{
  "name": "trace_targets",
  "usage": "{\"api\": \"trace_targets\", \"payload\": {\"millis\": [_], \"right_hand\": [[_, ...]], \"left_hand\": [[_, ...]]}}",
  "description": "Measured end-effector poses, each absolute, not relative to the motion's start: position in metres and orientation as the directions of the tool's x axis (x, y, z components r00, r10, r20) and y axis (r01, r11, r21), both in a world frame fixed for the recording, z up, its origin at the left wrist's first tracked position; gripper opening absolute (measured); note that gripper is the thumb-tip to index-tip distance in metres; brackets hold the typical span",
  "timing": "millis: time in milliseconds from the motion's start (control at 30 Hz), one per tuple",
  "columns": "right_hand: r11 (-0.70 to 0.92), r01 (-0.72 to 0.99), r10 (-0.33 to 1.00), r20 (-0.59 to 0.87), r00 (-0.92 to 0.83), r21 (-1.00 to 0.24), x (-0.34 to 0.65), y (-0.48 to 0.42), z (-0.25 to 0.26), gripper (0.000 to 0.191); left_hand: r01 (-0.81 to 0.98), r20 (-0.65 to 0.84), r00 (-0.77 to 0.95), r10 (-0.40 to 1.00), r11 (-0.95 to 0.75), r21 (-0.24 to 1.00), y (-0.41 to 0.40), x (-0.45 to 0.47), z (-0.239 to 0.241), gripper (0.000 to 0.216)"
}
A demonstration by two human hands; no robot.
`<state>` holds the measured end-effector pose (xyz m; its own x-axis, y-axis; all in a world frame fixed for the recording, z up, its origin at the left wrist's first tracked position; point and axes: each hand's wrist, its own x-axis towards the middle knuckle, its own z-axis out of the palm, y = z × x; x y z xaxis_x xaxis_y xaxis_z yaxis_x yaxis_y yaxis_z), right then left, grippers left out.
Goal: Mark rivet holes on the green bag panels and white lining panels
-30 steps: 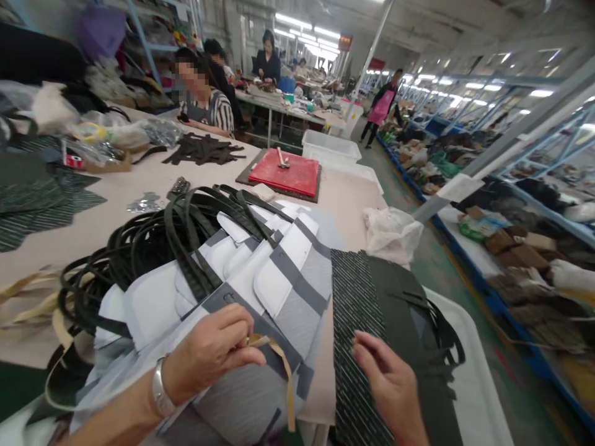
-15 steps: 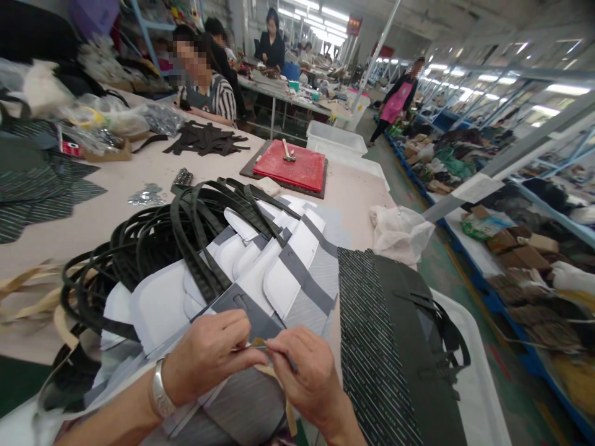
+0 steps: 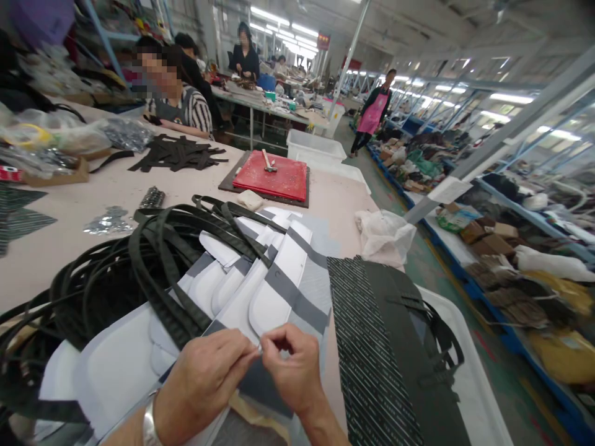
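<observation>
My left hand [image 3: 209, 375], with a silver bangle [image 3: 149, 421] at the wrist, is closed in a pinch. Its fingertips nearly meet those of my right hand [image 3: 295, 365], whose thumb and forefinger are also pinched. Something tiny and pale shows between them, too small to name. Below both hands lie white and grey bag panels [image 3: 279, 297] in an overlapping stack, with dark strap handles [image 3: 153, 248] looping out to the left. A tan strip [image 3: 260, 418] runs under my hands across a grey panel.
Dark striped panels [image 3: 372, 347] lie to the right, beside a white tub [image 3: 465, 334]. A hammer [image 3: 268, 162] rests on a red pad [image 3: 274, 179]. Metal discs [image 3: 109, 221] and black strips [image 3: 179, 153] are on the table [image 3: 199, 176]. A co-worker [image 3: 179, 105] sits opposite; another person [image 3: 372, 111] stands in the aisle.
My hands have come closer together, fingertip to fingertip. The tan strip that hung by my right hand now lies below both hands. The view has shifted right.
</observation>
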<state>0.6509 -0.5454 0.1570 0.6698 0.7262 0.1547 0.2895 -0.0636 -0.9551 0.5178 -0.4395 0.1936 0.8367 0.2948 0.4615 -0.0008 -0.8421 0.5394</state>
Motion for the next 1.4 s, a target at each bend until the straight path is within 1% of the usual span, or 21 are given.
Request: {"api": "trace_targets", "payload": {"millis": [67,100,133,267,333,467,567,800,933,1067,1167,1233,1300,1400], "right_hand": [[-0.118,0.005,0.659,-0.075,0.748,-0.993,0.675,-0.532,0.141,0.007],[-0.126,-0.102,0.633,-0.159,0.758,-0.987,0.692,-0.526,0.132,0.009],[-0.13,-0.175,0.614,-0.218,0.759,-0.976,0.71,-0.52,0.122,0.012],[-0.139,-0.271,0.561,-0.301,0.771,-0.953,0.782,-0.5,0.089,0.019],[-0.166,-0.292,0.558,-0.334,0.76,-0.942,0.807,-0.491,0.077,0.019],[-0.255,-0.296,0.575,-0.39,0.719,-0.921,0.832,-0.475,0.058,0.017],[-0.311,-0.279,0.583,-0.414,0.699,-0.909,0.838,-0.468,0.046,0.018],[-0.393,-0.229,0.609,-0.438,0.661,-0.891,0.844,-0.459,0.036,0.018],[-0.474,-0.225,0.618,-0.504,0.603,-0.851,0.841,-0.451,0.032,0.019],[-0.572,-0.223,0.594,-0.586,0.552,-0.79,0.835,-0.446,0.027,0.023],[-0.632,-0.198,0.549,-0.614,0.567,-0.749,0.836,-0.446,0.024,0.025],[-0.654,-0.173,0.522,-0.605,0.602,-0.736,0.84,-0.451,0.025,0.024],[-0.658,-0.138,0.5,-0.567,0.655,-0.74,0.844,-0.459,0.03,0.023],[-0.621,-0.038,0.483,-0.42,0.768,-0.783,0.846,-0.472,0.046,0.024]], "left_hand": [[-0.029,0.453,0.843,0.29,-0.816,0.577,-0.438,0.527,0.197,0.019],[-0.039,0.447,0.854,0.267,-0.822,0.567,-0.435,0.533,0.196,0.018],[-0.042,0.443,0.865,0.236,-0.846,0.532,-0.432,0.539,0.194,0.018],[-0.043,0.429,0.899,0.086,-0.958,0.282,-0.412,0.557,0.165,0.025],[-0.03,0.407,0.911,0.069,-0.972,0.234,-0.403,0.56,0.146,0.025],[0.009,0.398,0.91,0.118,-0.964,0.267,-0.394,0.556,0.126,0.02],[-0.014,0.423,0.9,0.103,-0.964,0.264,-0.392,0.555,0.129,0.017],[-0.028,0.443,0.893,0.074,-0.975,0.218,-0.391,0.556,0.134,0.021],[-0.023,0.441,0.894,0.078,-0.976,0.219,-0.391,0.556,0.134,0.021],[-0.028,0.419,0.905,0.073,-0.973,0.231,-0.392,0.556,0.133,0.023],[-0.027,0.416,0.906,0.076,-0.971,0.236,-0.392,0.556,0.132,0.021],[-0.029,0.42,0.904,0.081,-0.968,0.248,-0.391,0.555,0.132,0.02],[-0.039,0.424,0.902,0.078,-0.964,0.262,-0.389,0.554,0.132,0.018],[-0.044,0.436,0.896,0.084,-0.96,0.276,-0.387,0.552,0.128,0.016]]}}
